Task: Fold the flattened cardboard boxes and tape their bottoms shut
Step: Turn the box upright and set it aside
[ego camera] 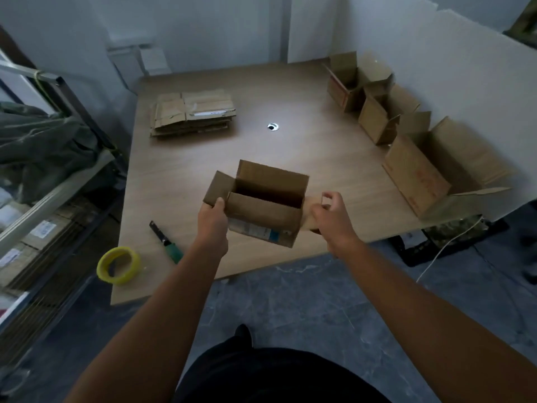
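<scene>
A small brown cardboard box (261, 212), open at the top, is hanging just above the near part of the wooden tabletop (290, 152). The left hand (213, 219) is holding its left flap in its grip. The right hand (332, 219) is pinching its right flap in its grip. A yellow tape roll (100, 266) is lying near the front left corner.

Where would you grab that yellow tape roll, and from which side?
Best by the tape's near rim: fingers down into the hole, thumb outside, coming from above. The hole faces up and nothing crowds it; the knife lies apart to its right. The left hand and right hand hold the box.
</scene>
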Tool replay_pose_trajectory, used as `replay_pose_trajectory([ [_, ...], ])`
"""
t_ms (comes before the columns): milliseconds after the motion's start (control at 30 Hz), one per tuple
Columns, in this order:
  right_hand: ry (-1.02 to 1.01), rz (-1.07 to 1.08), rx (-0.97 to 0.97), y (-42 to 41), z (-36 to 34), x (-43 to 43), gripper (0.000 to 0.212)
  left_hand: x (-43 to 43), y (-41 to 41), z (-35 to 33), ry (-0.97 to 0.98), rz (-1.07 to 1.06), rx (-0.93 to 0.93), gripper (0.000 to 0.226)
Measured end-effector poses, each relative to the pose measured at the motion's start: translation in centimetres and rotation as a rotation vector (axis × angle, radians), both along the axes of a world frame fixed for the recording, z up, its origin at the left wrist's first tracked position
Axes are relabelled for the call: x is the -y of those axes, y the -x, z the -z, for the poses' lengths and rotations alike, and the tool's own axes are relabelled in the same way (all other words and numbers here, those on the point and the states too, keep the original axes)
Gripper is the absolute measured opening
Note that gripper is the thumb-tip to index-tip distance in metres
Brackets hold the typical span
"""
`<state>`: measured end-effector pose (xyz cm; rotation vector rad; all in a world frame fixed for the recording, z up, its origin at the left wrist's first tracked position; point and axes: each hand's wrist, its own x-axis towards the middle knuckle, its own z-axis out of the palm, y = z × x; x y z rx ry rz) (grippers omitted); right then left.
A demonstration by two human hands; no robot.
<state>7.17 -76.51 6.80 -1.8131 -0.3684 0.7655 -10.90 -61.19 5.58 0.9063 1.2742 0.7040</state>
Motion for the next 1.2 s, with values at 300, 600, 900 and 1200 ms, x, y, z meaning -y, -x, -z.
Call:
replay_pose_trajectory([
  [300, 0.203, -0.470, 0.519, 0.7, 3.7, -3.1, 0.071, -5.4, 0.3, 3.3, 0.057, 0.094, -0.140, 0.028],
  [600, 0.309, -0.339, 0.460, 2.5, 8.2, -9.3, 0.060, -8.0, -3.6, 6.1, -0.115, 0.427, -0.330, 0.091],
  [900, 0.528, -0.481, 0.707, 2.5, 9.9, -9.3, 0.075, -8.2, 1.2, 8.7, -0.044, 0.395, -0.120, 0.031],
  [1200, 0.448, -0.562, 0.407, 3.0, 9.7, -9.6, 0.077, -6.9, 0.8, 7.4, -0.025, 0.471, -0.375, 0.046],
])
